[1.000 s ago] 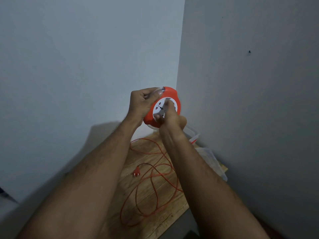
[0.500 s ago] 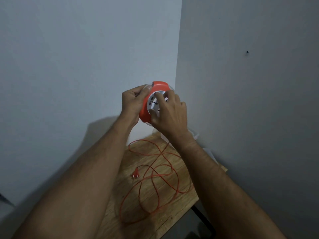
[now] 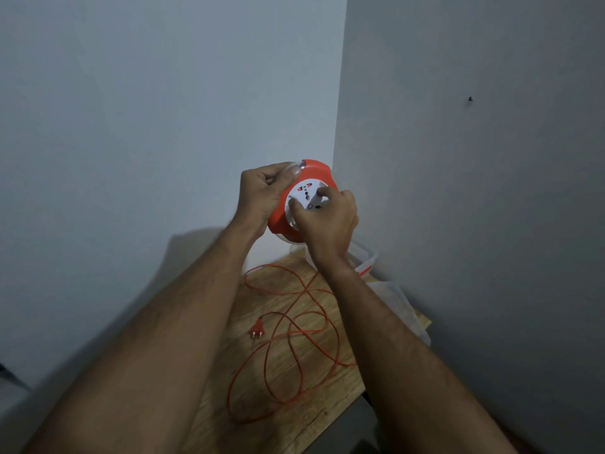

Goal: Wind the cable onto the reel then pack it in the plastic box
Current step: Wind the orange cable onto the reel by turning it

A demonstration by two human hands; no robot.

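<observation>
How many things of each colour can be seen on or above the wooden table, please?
Orange: 2, the reel held by the left hand and the right hand, and the cable with its plug.
Clear: 1, the plastic box.
Total: 3

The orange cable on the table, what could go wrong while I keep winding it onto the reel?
1. The orange cable lies in crossing loops on the wooden table; they may knot as they feed.
2. The plug lies free and could snag on a loop or whip about.
3. The reel is held in the air by the left hand while the right hand turns its white face; a slipping grip could drop it.
</observation>
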